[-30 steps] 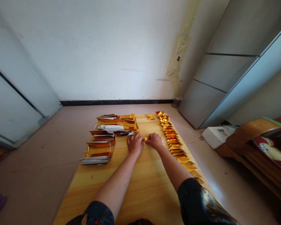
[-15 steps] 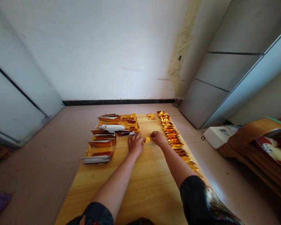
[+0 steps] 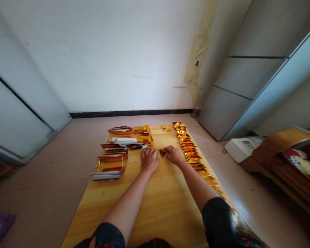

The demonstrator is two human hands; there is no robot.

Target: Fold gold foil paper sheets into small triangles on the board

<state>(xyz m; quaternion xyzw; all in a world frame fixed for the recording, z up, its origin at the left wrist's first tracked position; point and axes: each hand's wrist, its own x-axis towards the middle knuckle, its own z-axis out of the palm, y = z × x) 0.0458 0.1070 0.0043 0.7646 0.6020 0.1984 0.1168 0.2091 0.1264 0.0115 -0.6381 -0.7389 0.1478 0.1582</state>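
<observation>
Near the middle of the wooden table (image 3: 144, 203), a small folded piece of gold foil paper (image 3: 162, 153) stands between my two hands. My right hand (image 3: 173, 155) pinches it at its right side with closed fingers. Just left of it, my left hand (image 3: 150, 160) lies on the tabletop with its fingers stretched out; its thumb side is close to the paper, and I cannot tell if they touch. Beyond my hands lie a few small folded gold pieces (image 3: 166, 128). A long row of folded gold foil pieces (image 3: 192, 154) runs along the right edge.
Stacks of gold foil sheets with white backs (image 3: 111, 158) fill the table's far left. A white wall (image 3: 119, 69) is behind. On the right are a grey cabinet (image 3: 232, 100), a white box (image 3: 239, 150) and a wooden seat (image 3: 281, 165). A purple bag (image 3: 1, 227) lies at lower left.
The gold paper has turned from lying flat and bright to standing darker and narrower. My right hand has shifted slightly left with it; my left hand has barely moved.
</observation>
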